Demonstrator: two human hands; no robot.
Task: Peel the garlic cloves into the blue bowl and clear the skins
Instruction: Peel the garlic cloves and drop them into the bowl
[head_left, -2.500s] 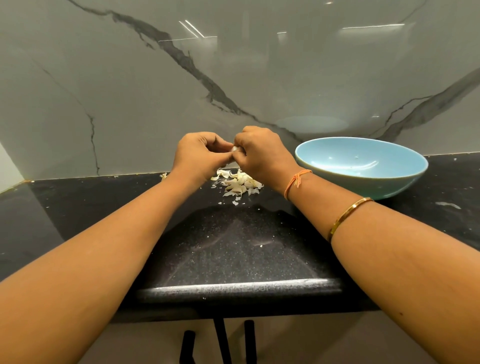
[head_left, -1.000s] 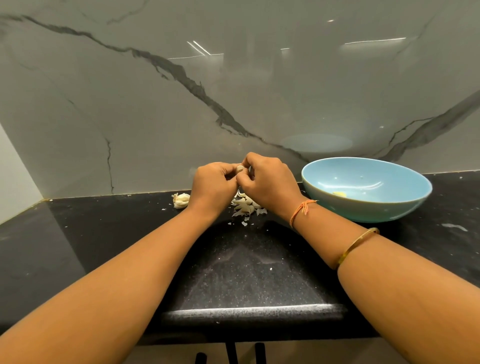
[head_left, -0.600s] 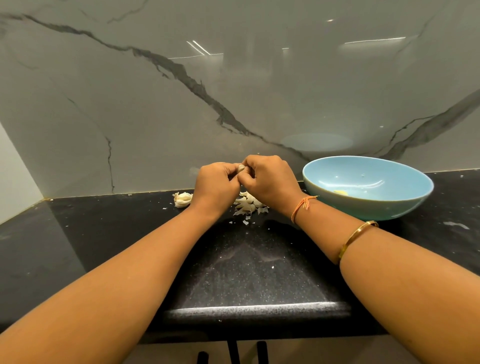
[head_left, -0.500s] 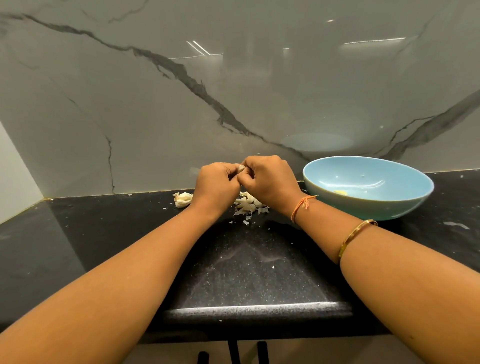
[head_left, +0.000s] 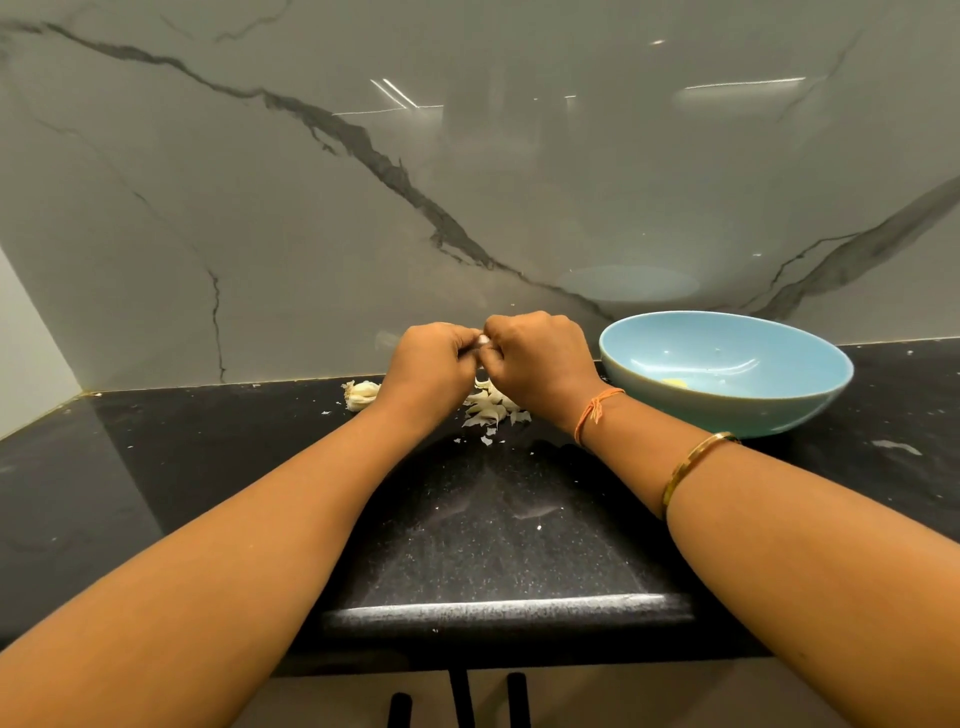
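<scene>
Both hands meet at the far middle of the black counter (head_left: 208, 467), raised a little above it, knuckles toward the camera. The left hand (head_left: 431, 369) and the right hand (head_left: 540, 364) each have their fingers curled in tight, and together they pinch one small garlic clove (head_left: 482, 340). Only a pale tip of the clove shows in the narrow gap between the two thumbs; the rest is hidden inside the fingers.

Straight below the hands, a loose heap of pale skins (head_left: 491, 408) lies on the counter, with a few flakes scattered nearer. Just left of the left hand lies a clump of unpeeled garlic (head_left: 361, 394), close to the grey marble wall (head_left: 311, 208).

The blue bowl (head_left: 701, 415) stands to the right of the right hand, near its wrist but apart from it. One yellowish peeled clove (head_left: 675, 383) lies in its bottom.

The right forearm wears an orange thread (head_left: 595, 413) at the wrist and a gold bangle (head_left: 693, 465) nearer the elbow.
</scene>
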